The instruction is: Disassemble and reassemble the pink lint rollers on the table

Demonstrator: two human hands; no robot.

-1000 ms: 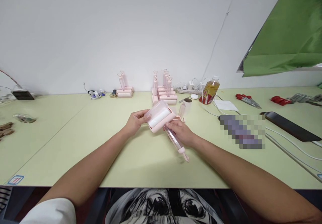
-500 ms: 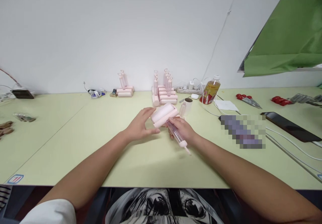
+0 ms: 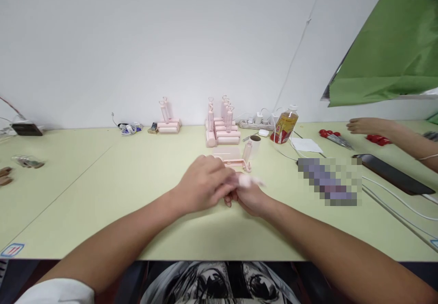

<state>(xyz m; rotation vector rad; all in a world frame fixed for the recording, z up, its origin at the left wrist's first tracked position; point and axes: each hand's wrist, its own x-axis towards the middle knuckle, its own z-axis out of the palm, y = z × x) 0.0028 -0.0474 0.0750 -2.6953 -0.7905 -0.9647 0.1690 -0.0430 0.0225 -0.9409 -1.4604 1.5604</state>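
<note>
My left hand is closed over a pink lint roller, palm down. Its blurred handle end sticks out to the right, above my right wrist. My right hand is curled beneath, its fingers bent against the same roller and partly hidden. The roller's head is covered by my hands. Just behind them lies a pink roller frame with a pale cover, and a short clear handle rises at its right end. A white roll with a brown core stands next to that handle.
Pink lint rollers with upright handles stand at the back; more stand left. Rightward are a drink bottle, a paper, red-handled scissors, a phone and cables. Another person's hand reaches in at right.
My left hand has come over and closed on the roller, which has turned and dropped lower between my hands. Another person's hand has appeared at the right.
</note>
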